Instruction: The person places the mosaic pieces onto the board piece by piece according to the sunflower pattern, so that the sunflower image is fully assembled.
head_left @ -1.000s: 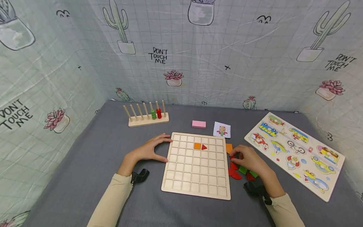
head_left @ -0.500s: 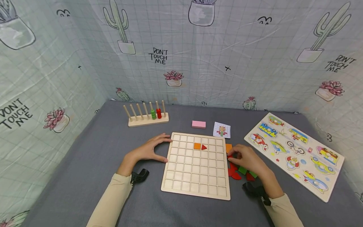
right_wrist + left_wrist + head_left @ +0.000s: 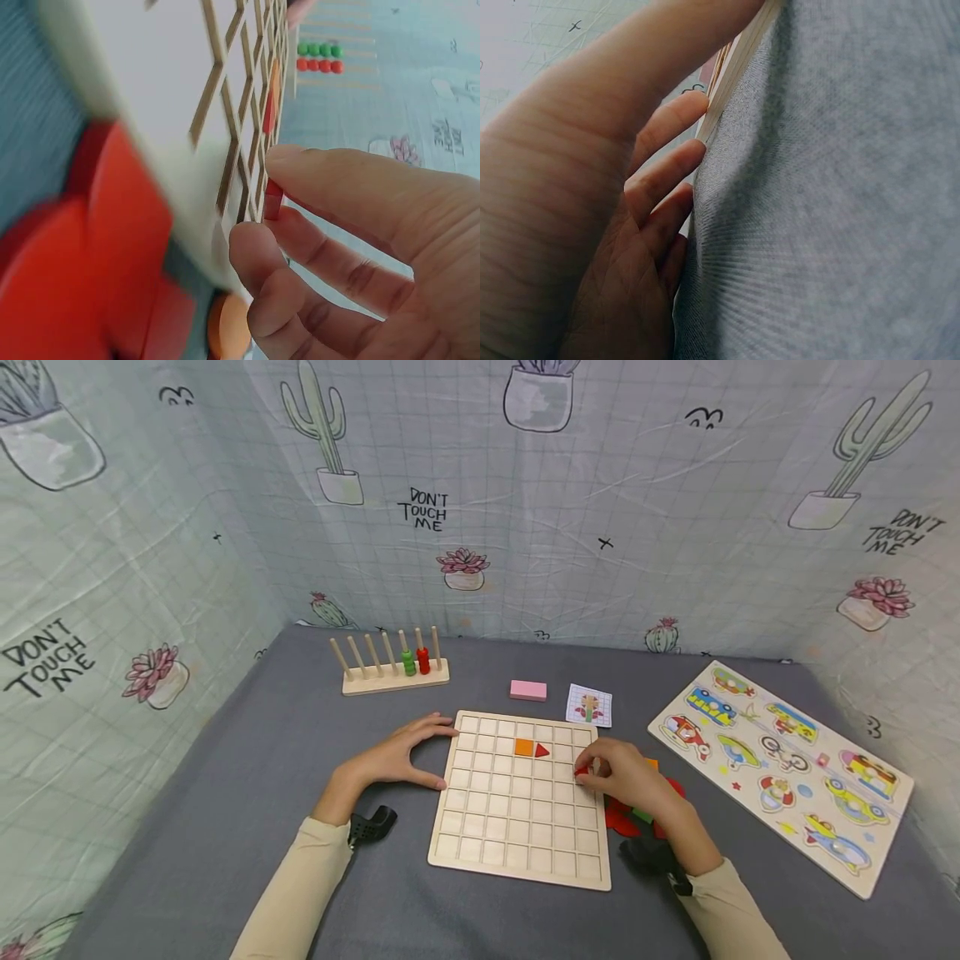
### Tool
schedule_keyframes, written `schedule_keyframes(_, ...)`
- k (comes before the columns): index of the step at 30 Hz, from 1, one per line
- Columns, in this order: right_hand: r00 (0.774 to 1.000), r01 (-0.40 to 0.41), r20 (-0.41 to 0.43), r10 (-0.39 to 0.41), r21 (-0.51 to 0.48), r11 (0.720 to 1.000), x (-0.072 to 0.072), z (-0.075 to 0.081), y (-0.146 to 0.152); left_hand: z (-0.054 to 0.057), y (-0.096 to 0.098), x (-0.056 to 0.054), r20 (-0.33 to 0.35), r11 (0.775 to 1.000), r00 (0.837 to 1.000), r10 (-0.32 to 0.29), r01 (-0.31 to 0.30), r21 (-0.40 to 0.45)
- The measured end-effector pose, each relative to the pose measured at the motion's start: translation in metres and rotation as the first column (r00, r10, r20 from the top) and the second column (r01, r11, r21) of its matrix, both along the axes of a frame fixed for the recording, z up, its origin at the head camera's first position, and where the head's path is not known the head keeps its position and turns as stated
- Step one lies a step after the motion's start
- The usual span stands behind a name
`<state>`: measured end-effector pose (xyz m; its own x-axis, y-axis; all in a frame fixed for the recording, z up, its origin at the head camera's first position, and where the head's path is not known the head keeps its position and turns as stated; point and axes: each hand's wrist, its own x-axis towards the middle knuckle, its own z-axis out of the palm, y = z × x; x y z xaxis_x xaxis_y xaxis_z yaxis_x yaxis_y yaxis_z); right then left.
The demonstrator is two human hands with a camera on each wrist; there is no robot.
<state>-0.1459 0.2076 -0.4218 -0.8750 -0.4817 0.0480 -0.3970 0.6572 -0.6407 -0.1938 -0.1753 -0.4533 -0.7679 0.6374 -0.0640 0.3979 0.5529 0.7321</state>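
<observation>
A wooden grid board point(image 3: 487, 827) lies in the middle of the table. On it an orange square point(image 3: 523, 747) and a red triangle point(image 3: 542, 750) sit side by side in its upper part. My left hand point(image 3: 397, 756) steadies the board's left edge, its thumb and fingertips resting along it. Over the board's right side, my right hand point(image 3: 630, 774) pinches a small red piece point(image 3: 273, 202) between thumb and fingers; its full shape is hidden. Loose red pieces point(image 3: 621, 818), a green piece point(image 3: 642, 816) and an orange piece point(image 3: 652, 765) lie beside the board, partly under my right hand.
A patterned card point(image 3: 589, 706) and a pink block point(image 3: 528, 691) lie beyond the board. A peg stand point(image 3: 393, 679) with green and red beads stands at the back left. The vehicle puzzle board point(image 3: 780, 777) lies slanted at the right.
My right hand has moved left from the loose pieces to above the board's right side, carrying the red piece. My left hand has stayed at the board's edge.
</observation>
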Motion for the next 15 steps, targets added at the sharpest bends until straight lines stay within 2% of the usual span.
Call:
schedule_keyframes(7, 0.999, -0.02, 0.031, 0.02, -0.003, 1.0, -0.007, 0.0, -0.018, 0.0, 0.001, 0.0, 0.001, 1.0, 1.0, -0.006, 0.006, 0.001)
schedule_keyframes(15, 0.995, -0.095, -0.019, 0.095, -0.029, 0.995, -0.016, 0.006, -0.04, -0.001, -0.001, 0.001, 0.006, 1.0, 1.0, -0.003, 0.003, 0.01)
